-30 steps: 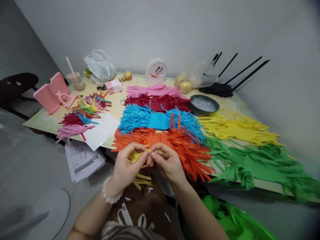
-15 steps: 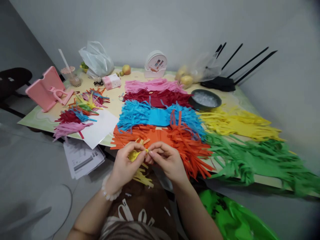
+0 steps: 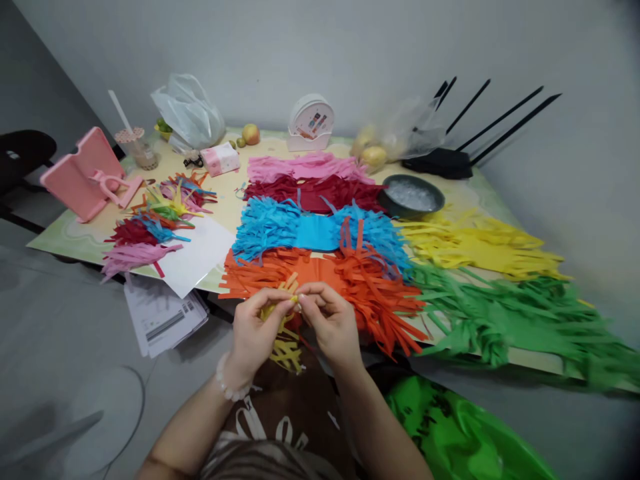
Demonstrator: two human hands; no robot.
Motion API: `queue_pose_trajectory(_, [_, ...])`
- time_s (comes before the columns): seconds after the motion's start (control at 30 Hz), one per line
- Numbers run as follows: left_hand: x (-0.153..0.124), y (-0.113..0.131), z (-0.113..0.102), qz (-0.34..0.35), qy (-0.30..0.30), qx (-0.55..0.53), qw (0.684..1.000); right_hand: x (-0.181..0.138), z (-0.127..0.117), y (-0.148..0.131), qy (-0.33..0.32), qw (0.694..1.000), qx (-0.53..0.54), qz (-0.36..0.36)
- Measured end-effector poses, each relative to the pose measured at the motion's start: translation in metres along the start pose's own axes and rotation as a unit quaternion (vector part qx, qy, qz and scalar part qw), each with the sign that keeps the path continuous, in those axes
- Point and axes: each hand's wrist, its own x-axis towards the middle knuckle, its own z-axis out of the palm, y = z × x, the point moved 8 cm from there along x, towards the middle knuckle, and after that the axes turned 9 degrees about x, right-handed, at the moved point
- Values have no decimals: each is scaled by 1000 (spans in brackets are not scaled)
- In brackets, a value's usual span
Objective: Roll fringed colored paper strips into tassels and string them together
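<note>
My left hand (image 3: 255, 330) and my right hand (image 3: 330, 320) meet over my lap at the table's front edge, both closed on a small yellow fringed paper piece (image 3: 284, 337) whose strips hang down between them. The fingertips pinch its top. Just beyond them lies the orange fringed paper (image 3: 345, 283), then the blue fringed paper (image 3: 315, 233).
Dark red (image 3: 315, 193), pink (image 3: 305, 167), yellow (image 3: 475, 243) and green fringed sheets (image 3: 515, 320) cover the table (image 3: 75, 233). A dark bowl (image 3: 413, 197), a pink stand (image 3: 83, 177), finished tassels (image 3: 155, 223), white paper (image 3: 197, 257) and a green bag (image 3: 450, 433) are around.
Both hands stayed together on the yellow piece and shifted slightly; the hanging strips swung lower. The camera tilted a little, so the table sits higher in view.
</note>
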Motion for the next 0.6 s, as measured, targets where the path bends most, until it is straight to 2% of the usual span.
queue_pose_trajectory(0.13, [0, -3, -2, 2, 43, -24, 999, 0, -2, -2, 16, 999, -27, -9])
queue_pose_trajectory(0.3, [0, 0, 4, 3, -23, 0, 1000, 0, -11, -3, 51, 998, -12, -19])
queue_pose_trajectory(0.4, [-1, -2, 3, -15, -20, -14, 1000, -2, -12, -1, 65, 998, -3, -20])
queue_pose_trajectory(0.47, [-1, -4, 0, -25, -2, -30, 999, -2, -9, 1, 56, 998, -2, -15])
queue_pose_trajectory(0.6, [-1, -7, -1, -28, 15, -45, 998, 0, -4, 0, -10, 1000, -20, 4])
